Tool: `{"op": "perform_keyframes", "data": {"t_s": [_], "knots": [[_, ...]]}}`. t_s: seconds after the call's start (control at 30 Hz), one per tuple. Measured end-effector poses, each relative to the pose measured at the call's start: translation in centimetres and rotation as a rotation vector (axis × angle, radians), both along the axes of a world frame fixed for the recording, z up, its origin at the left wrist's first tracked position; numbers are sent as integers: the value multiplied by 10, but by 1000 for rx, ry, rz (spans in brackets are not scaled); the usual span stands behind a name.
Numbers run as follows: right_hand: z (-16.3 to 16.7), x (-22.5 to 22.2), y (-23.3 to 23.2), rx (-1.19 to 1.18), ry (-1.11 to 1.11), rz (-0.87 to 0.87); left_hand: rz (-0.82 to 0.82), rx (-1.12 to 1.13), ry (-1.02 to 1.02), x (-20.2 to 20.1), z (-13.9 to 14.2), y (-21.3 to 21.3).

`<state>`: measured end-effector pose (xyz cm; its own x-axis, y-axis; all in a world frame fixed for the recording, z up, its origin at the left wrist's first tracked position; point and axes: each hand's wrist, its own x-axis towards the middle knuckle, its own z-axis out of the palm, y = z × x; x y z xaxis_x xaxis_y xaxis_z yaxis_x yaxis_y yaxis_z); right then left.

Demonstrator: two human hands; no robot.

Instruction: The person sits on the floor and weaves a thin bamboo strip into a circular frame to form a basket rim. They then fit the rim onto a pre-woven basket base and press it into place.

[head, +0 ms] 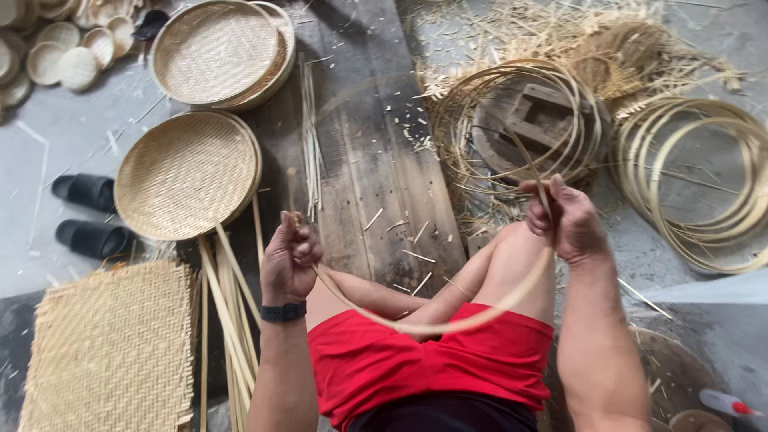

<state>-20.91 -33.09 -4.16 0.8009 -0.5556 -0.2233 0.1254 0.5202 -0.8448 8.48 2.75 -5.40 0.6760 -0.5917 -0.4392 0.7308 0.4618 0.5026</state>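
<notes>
Workshop floor w/ plank (376,160), trays: both hands' fingers (300,248) gripping bent bamboo strip (432,324).

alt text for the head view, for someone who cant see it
Seen from above, a seated person in red shorts bends a long bamboo strip into a curve, left hand and right hand each gripping an end. Around them lie round woven trays, a flat woven mat and bamboo hoops.

Lit evenly by soft, bright daylight, with no harsh glare and only faint shadows beneath the round woven trays (188,174). Sharp across the middle, slightly smeared by motion at the bent bamboo strip (448,320). Stretched and curved toward the edges by wide-angle distortion.
</notes>
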Motion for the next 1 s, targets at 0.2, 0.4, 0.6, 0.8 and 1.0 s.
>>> {"op": "perform_keyframes", "data": {"t_s": [0.2, 0.4, 0.6, 0.8, 1.0], "knots": [[-30, -4, -10, 153, -50, -162, -105, 133, -98, -5, -8, 15], [-28, -9, -5, 159, -14, -168, -87, 127, -91, -13, -18, 20], [-4, -6, 24, -433, 249, -26, 33, 51, -41, -18, -3, 27], [88, 56, 65, -1640, 121, -150, -57, 118, -222, -33, 38, 32], [145, 137, 115, -1905, -256, -23, -118, 108, -396, -61, 60, 42]]}}
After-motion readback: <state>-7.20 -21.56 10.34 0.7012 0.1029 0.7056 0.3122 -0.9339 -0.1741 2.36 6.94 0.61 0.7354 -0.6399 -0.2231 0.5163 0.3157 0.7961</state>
